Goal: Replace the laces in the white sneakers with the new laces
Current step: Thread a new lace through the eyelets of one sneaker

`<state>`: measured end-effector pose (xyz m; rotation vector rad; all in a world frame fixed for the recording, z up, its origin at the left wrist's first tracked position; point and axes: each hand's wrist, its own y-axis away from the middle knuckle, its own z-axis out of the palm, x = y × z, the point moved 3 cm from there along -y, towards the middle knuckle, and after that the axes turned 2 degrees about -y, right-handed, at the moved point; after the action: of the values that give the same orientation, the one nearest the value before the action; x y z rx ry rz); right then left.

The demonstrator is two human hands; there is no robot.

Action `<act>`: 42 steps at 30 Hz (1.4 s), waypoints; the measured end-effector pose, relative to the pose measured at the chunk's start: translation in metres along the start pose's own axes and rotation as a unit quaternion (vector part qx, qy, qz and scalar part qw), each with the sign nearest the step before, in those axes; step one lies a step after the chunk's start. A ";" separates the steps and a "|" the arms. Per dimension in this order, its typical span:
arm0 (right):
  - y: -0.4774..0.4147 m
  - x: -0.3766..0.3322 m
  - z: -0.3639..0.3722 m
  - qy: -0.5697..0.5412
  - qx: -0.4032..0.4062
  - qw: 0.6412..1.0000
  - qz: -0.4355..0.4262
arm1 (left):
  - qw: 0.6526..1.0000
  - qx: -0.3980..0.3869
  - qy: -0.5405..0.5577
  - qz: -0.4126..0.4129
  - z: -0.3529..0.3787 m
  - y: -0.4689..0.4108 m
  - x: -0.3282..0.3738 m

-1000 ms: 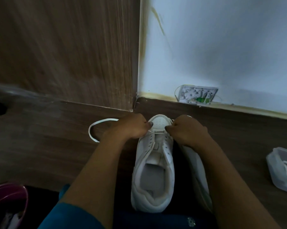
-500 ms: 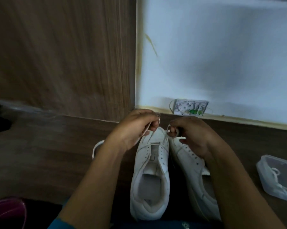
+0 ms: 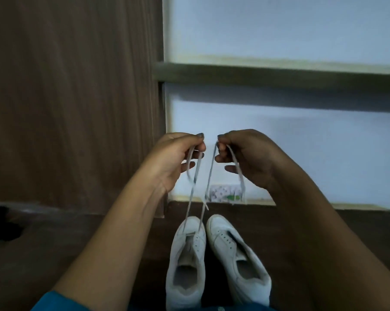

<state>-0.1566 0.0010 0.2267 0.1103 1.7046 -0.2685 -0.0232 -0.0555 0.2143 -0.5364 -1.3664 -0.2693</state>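
Left hand: fingers pinch one end of the lace, strand dropping toward 6 o'clock.
Right hand: pinches the other end.
Left shoe: lace enters its front eyelets.

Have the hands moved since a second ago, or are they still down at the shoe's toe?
Yes. Both hands rose clear of the left shoe, pulling the lace ends up.

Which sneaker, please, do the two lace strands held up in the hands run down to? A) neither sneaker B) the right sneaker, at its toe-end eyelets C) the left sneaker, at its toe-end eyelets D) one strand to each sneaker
C: both strands of the lace, pinched by the left hand and right hand, drop to the left sneaker; the right sneaker shows bare eyelets.
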 end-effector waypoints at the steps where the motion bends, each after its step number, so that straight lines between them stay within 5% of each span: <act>1: 0.007 -0.013 0.001 0.007 0.003 1.000 -0.014 | 1.000 -0.001 0.014 0.014 0.004 0.006 0.012; 10: 0.059 -0.094 0.002 0.017 0.059 0.995 -0.080 | 0.994 -0.026 0.048 0.098 0.035 0.044 0.098; 15: 0.073 -0.103 0.000 -0.025 0.085 0.992 -0.088 | 0.990 -0.022 -0.036 0.137 0.041 0.056 0.116; 21: 0.080 -0.099 0.003 -0.144 0.086 0.979 -0.111 | 0.966 -0.006 -0.167 0.197 0.039 0.053 0.113; 32: 0.072 -0.083 0.000 -0.137 0.146 0.955 -0.216 | 0.950 0.016 -0.190 0.247 0.032 0.056 0.093; 42: 0.064 -0.068 0.004 -0.158 0.156 0.959 -0.178 | 0.924 0.013 -0.243 0.294 0.039 0.054 0.074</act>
<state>-0.1280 0.0676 0.2859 -0.0099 1.3462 -0.7825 -0.0162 0.0190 0.2793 -1.0075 -1.6050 0.3983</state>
